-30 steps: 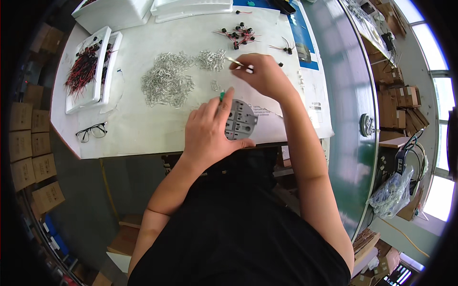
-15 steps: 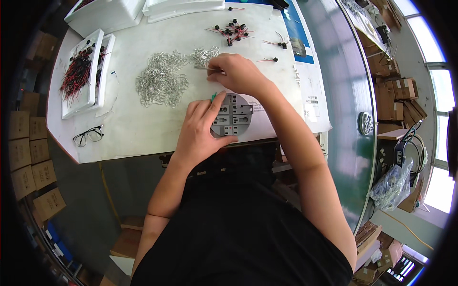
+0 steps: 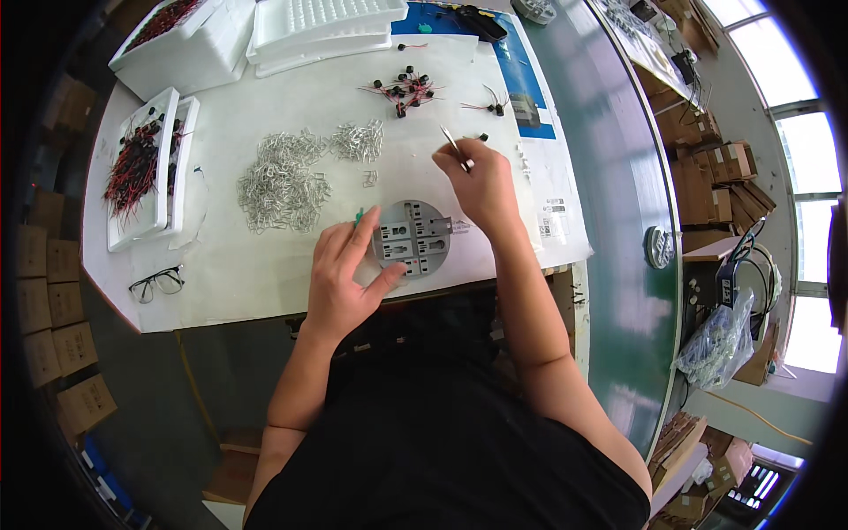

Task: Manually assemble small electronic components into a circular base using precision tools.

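My left hand (image 3: 337, 276) lies at the left edge of a round grey disc (image 3: 422, 262) with several rectangular slots. Its thumb and index finger are spread apart along the disc's rim. A small bit of green shows beside the index finger. To the right of and beyond the disc, my right hand (image 3: 484, 187) is closed round slim metal tweezers (image 3: 453, 144), whose far end points up and left. Left of them lie a small heap of bent wire clips (image 3: 358, 140) and a larger heap of clips (image 3: 283, 183). A few clips (image 3: 370, 178) sit apart, just above the disc.
Black round parts with red wires (image 3: 405, 91) are scattered at the back. More fill a white foam tray (image 3: 165, 177) at left, near eyeglasses (image 3: 157, 283). A white foam box (image 3: 190, 51) and stacked foam trays (image 3: 327, 40) stand behind. A green surface (image 3: 618, 212) runs along the right.
My right hand, with the tweezers, has moved from the small clip heap to the right. A few clips now show apart from that heap. My left hand stays at the disc; the whole view has shifted.
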Motion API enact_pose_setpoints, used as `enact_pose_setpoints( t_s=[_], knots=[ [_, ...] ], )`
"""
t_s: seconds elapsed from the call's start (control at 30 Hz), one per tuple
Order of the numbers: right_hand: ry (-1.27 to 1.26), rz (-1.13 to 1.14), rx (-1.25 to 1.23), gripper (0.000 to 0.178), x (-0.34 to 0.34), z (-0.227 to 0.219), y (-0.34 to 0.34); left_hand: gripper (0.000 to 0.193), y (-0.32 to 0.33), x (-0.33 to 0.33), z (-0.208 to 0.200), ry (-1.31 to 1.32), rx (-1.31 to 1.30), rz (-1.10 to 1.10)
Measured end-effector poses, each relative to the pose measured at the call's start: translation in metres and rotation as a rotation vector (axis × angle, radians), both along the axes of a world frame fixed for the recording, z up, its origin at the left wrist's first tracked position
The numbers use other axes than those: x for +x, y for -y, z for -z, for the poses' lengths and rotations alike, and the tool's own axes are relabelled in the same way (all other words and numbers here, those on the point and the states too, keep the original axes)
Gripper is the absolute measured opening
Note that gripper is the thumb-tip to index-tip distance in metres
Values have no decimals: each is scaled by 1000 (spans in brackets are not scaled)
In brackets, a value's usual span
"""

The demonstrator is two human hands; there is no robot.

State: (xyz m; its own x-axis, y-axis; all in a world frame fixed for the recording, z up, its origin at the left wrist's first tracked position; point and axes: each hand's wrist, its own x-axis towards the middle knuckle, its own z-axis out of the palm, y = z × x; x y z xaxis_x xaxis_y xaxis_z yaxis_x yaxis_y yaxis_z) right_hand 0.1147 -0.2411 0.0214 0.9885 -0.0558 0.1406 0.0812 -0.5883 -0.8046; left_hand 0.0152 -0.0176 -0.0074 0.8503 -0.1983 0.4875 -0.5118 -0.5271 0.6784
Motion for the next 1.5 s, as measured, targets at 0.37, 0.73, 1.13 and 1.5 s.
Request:
enact_pose_setpoints(
  t_s=[0.37, 0.73, 1.13, 1.5],
  knots=[
    [-145, -16, -94, 21, -22, 8, 24, 9, -23, -6, 1, 46, -205, -164],
    [-184, -40, -136, 18, -24, 13, 29, 12, -19, -5, 6, -14, -77, -147],
    [-152, -78, -155, 17, -16, -1, 57, 14, -17, -7, 6, -109, -108, -169],
    [-73, -277, -374, 17, -12, 6, 49, 15, -19, -6, -1, -178, -209, -81]
  ],
)
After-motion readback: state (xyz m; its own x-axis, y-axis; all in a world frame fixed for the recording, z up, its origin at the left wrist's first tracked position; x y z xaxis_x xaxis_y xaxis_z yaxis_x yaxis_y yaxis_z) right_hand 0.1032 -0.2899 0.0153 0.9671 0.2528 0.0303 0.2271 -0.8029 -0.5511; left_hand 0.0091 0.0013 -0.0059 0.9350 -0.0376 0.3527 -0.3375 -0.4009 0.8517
